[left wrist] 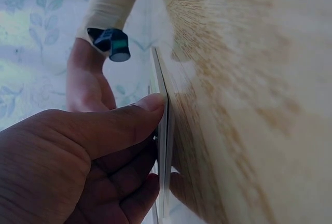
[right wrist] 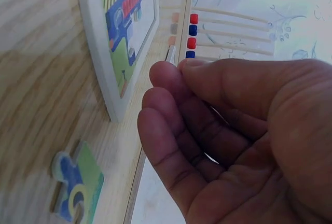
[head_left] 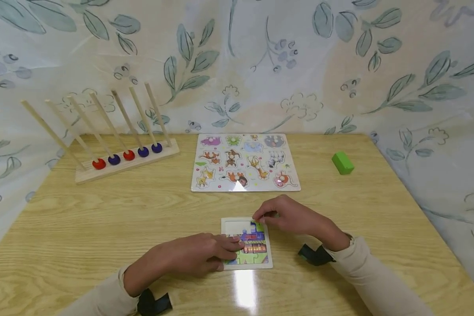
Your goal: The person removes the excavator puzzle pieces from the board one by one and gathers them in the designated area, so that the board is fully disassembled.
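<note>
A small jigsaw puzzle in a white-rimmed tray [head_left: 270, 259] lies on the table, several pieces fitted and its upper left part bare. My left hand [head_left: 197, 254] grips the tray's left side. The left wrist view shows its thumb [left wrist: 150, 102] against the tray's edge, with the fingers over the puzzle. At the upper right corner is my right hand [head_left: 290, 216], beside a green and blue puzzle piece [head_left: 257, 227] in the tray. Its thumb and index fingertip meet, with nothing visible between them. A loose puzzle piece [right wrist: 83, 185] lies on the table below that hand.
An animal peg puzzle board [head_left: 245, 162] lies behind the tray. To the back left stands a wooden rack [head_left: 128, 160] with upright rods and red and blue beads. A green block [head_left: 342, 163] sits at the back right. Patterned cloth [head_left: 237, 66] hangs behind the table.
</note>
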